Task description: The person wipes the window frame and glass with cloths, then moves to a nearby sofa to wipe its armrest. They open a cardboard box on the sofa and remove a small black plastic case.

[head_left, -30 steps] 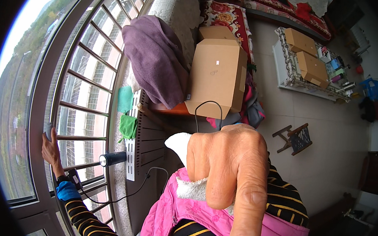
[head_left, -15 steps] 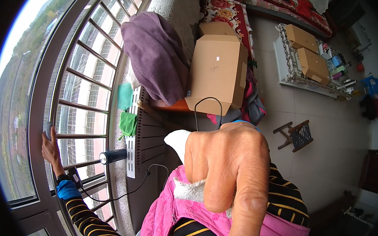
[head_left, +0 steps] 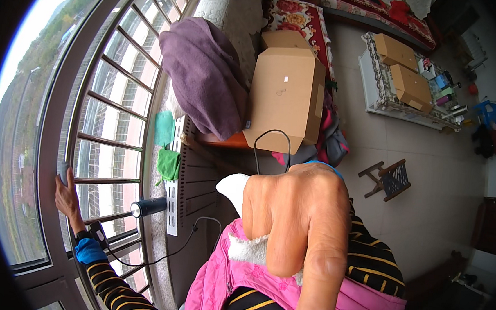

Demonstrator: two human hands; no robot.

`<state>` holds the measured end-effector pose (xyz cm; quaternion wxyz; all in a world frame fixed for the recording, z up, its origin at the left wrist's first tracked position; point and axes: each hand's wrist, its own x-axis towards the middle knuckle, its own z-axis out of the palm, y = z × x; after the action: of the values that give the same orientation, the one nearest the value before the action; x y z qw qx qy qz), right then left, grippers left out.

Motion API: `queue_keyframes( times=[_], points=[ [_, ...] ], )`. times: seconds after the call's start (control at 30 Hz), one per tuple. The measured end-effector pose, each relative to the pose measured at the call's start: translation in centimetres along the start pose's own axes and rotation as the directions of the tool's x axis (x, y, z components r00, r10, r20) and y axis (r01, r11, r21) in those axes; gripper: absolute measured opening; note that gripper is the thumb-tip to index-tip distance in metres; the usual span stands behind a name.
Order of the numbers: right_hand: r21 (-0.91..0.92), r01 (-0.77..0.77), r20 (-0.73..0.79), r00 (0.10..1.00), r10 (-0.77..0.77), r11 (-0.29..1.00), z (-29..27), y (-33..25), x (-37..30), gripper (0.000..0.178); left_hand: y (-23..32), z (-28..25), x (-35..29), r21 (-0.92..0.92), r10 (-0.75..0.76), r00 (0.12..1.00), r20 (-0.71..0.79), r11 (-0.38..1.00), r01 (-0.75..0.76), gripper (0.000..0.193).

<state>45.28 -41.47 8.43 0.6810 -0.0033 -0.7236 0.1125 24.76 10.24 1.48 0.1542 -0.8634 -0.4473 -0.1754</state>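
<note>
Head view: far left, the left hand (head_left: pixel 68 204) closes around a grey handle (head_left: pixel 64 169) on the window frame (head_left: pixel 56 134); handle judged stiff, best gripped along its length. Next, a dark cylinder (head_left: pixel 149 207) near the bars (head_left: pixel 110 143), below a green rag (head_left: pixel 168 165). Lower centre, white cloth (head_left: pixel 234 191) bunched in the right hand (head_left: pixel 297 211), fingers curled on it, index extended, cloth ends poking out. Cloth judged light, soft, not fragile; hold by a thick fold. Above, a box (head_left: pixel 280 114) bears a white label (head_left: pixel 286 79) and dark mark (head_left: pixel 281 92), neither legible. Right, boxes (head_left: pixel 412 87) on a table (head_left: pixel 373 92): no readable writing.
</note>
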Motion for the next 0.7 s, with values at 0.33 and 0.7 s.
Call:
queue_keyframes(
  times=[0.33,0.7],
  points=[
    [-0.003,-0.230,-0.004,0.973,0.230,0.973,0.3,-0.5,-0.9,0.030,0.2,0.0,-0.1,0.002,0.004,1.000,-0.017,1.000,-0.004,0.081],
    [-0.129,-0.318,0.158,0.928,0.336,0.939,0.6,-1.7,-0.9,0.037,0.1,0.0,-0.1,0.014,0.010,1.000,-0.012,1.000,-0.009,0.080]
  ],
)
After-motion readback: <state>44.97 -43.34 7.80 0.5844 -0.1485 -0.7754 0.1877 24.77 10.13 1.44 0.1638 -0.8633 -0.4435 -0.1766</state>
